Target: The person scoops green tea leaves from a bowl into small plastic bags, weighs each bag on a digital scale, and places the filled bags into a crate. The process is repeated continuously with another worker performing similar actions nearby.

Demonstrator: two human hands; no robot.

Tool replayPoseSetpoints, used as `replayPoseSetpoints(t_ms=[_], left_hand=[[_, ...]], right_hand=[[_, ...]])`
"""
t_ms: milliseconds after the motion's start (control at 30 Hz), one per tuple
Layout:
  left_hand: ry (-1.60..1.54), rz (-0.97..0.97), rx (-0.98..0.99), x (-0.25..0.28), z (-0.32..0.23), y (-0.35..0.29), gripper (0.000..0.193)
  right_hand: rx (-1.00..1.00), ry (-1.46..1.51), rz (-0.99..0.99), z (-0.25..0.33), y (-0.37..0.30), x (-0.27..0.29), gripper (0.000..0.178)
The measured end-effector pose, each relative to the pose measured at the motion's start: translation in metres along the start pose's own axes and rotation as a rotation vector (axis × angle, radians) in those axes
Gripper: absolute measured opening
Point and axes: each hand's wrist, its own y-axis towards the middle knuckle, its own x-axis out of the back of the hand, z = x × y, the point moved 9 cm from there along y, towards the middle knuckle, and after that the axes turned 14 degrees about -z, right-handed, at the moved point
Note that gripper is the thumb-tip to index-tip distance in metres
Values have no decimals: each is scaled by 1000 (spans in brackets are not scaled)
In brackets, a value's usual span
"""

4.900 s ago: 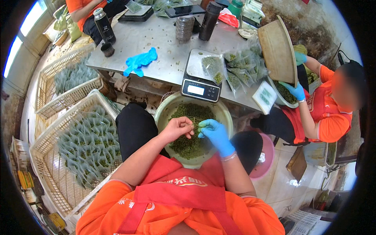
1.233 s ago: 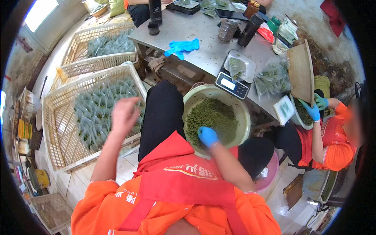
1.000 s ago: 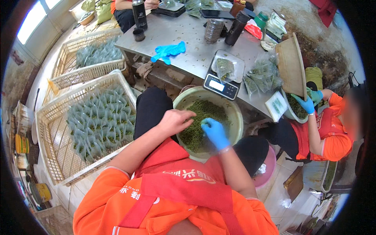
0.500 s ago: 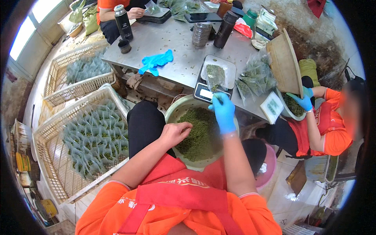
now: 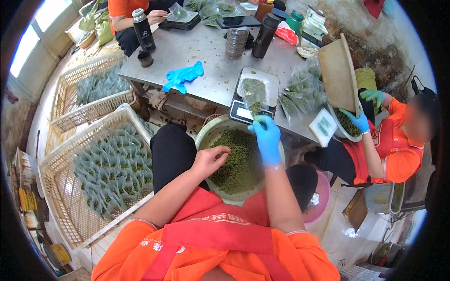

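From where I stand, the clear bag (image 5: 254,90) of green pieces lies flat on the scale (image 5: 253,74) at the table (image 5: 213,70) edge, its near end reaching over the display. The gloved right hand (image 5: 267,140) is right at that end, fingers bunched together; whether they grip plastic or a few pieces, I can't tell. The bare left hand (image 5: 208,162) hangs over the basin (image 5: 211,133), fingers loosely curled, and I can't see if anything is in them. Done well, I'd say, this wants a light touch: small pinches, no pressing on the plate, and fingertips lifted clear of the plastic before trusting the reading.
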Motion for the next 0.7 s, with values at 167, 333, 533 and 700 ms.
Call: replayPoseSetpoints(t_ms=[167, 333, 533, 700], left_hand=[[-131, -19, 16, -11, 2, 1, 20], [-68, 39, 28, -17, 1, 0, 20], [-114, 36, 95, -9, 10, -5, 23], [-324, -81, 47, -3, -9, 1, 49]], right_hand=[[-81, 22, 24, 1, -36, 14, 25], [171, -630, 72, 26, -6, -15, 40], [23, 247, -102, 25, -7, 5, 27], [-110, 164, 78, 7, -60, 13, 19]])
